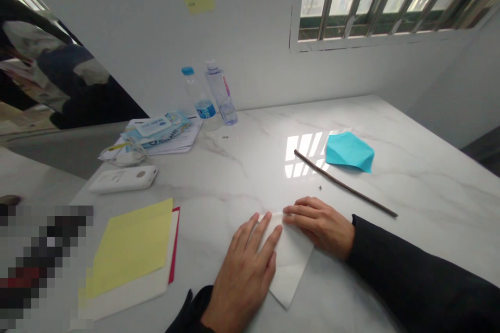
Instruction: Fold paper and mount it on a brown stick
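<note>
Folded white paper [291, 265] on the marble table [410, 177], well on my side of the thin stick [344, 183]. My left hand [246, 265] lies flat, fingers spread, on its left half; my right hand [320, 223], fingers straight, presses its upper edge. Long axis runs toward me; gripped by neither.

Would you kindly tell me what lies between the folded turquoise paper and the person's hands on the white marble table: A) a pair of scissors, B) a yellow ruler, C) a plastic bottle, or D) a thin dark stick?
D: a thin dark stick lies slantwise between the folded turquoise paper and the right hand pressing the white paper.
</note>
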The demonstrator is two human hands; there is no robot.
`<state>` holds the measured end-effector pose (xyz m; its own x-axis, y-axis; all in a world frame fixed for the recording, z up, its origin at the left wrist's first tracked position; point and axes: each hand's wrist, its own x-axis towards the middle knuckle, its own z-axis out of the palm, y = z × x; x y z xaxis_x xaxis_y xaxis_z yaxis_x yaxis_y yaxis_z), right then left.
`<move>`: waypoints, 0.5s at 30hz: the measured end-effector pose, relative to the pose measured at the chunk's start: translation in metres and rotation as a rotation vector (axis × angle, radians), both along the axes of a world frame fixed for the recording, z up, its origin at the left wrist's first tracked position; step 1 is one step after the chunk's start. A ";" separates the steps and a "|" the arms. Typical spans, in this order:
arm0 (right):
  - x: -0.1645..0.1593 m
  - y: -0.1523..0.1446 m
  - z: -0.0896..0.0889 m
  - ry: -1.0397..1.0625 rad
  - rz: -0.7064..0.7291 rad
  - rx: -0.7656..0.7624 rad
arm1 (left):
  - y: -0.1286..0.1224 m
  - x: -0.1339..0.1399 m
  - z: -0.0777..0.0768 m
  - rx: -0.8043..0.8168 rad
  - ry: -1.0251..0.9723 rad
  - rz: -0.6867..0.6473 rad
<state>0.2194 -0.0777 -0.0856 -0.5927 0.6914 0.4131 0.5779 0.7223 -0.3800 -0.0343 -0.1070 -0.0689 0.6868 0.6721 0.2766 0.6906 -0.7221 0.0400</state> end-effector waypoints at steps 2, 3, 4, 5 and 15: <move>0.000 0.000 0.001 -0.001 -0.002 -0.006 | 0.001 -0.001 0.001 -0.007 0.004 -0.002; 0.000 0.000 0.002 -0.004 -0.003 -0.007 | 0.001 -0.002 0.001 -0.008 0.007 -0.003; 0.000 0.000 0.002 -0.008 -0.004 -0.007 | 0.001 -0.002 0.001 -0.009 0.012 -0.005; 0.000 0.000 0.003 -0.013 -0.006 -0.004 | 0.001 -0.003 0.002 -0.010 0.018 -0.009; 0.000 0.000 0.003 -0.016 -0.009 0.034 | 0.000 -0.003 0.003 -0.008 0.034 -0.006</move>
